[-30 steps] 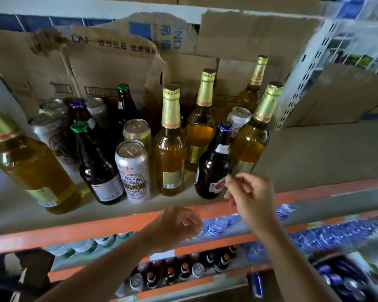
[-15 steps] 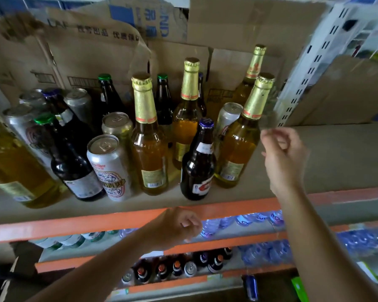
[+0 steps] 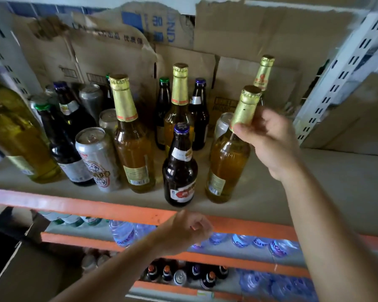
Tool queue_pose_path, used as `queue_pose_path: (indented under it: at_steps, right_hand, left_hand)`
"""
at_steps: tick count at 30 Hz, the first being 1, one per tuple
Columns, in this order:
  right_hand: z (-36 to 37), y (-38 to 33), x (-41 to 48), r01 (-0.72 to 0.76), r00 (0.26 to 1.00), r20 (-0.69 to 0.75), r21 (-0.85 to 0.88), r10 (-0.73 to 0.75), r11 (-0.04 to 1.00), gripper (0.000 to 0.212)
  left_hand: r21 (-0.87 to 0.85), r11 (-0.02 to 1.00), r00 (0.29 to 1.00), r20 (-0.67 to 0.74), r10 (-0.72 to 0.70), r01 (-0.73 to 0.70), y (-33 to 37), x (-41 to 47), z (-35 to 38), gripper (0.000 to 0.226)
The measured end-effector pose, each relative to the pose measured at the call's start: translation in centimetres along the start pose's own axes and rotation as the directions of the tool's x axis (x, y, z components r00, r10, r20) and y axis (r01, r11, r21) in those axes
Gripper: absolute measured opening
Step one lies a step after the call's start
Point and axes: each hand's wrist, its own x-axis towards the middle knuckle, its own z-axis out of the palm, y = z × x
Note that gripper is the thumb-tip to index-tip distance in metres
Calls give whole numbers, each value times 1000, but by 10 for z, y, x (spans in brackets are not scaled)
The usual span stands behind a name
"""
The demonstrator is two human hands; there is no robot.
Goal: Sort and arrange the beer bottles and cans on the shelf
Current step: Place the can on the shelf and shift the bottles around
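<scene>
1. Head view: the right hand (image 3: 268, 140) is up at the shelf (image 3: 314, 182), thumb and fingers wrapped round the gold foil neck of an amber beer bottle (image 3: 227, 166).
2. That bottle's base sits on the shelf board at the front right of the group, just right of a dark brown bottle (image 3: 180, 168) with a blue cap, a small gap between them.
3. The left hand (image 3: 183, 232) hovers lower, in front of the orange rail (image 3: 118, 210), fingers loosely curled and holding nothing.
4. Left of the dark bottle stand another gold-foiled amber bottle (image 3: 132, 149), then a silver can (image 3: 98, 158); more bottles and cans crowd behind them.
5. Torn cardboard (image 3: 249, 40) lines the back, and water bottles (image 3: 122, 232) lie on the shelf below.
</scene>
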Motion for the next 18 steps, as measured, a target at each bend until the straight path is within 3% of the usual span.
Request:
queue_pose_path:
  at_steps: [3, 11, 15, 18]
  right_hand:
    - [-6, -4, -2, 23, 998, -58, -32, -25, 999, 27]
    - [-8, 2, -7, 2, 999, 36, 50, -4, 999, 12]
    - [-8, 5, -4, -43, 995, 91, 55, 38, 998, 34]
    - [-9, 6, 0, 10, 998, 65, -19, -8, 1000, 45]
  left_hand:
    - [-15, 1000, 1000, -20, -8, 8, 3, 3, 0, 10]
    - [6, 1000, 999, -34, -8, 9, 18, 9, 5, 11]
    - [12, 1000, 999, -43, -13, 14, 19, 10, 5, 9]
    - [16, 1000, 999, -34, -16, 17, 19, 8, 6, 10]
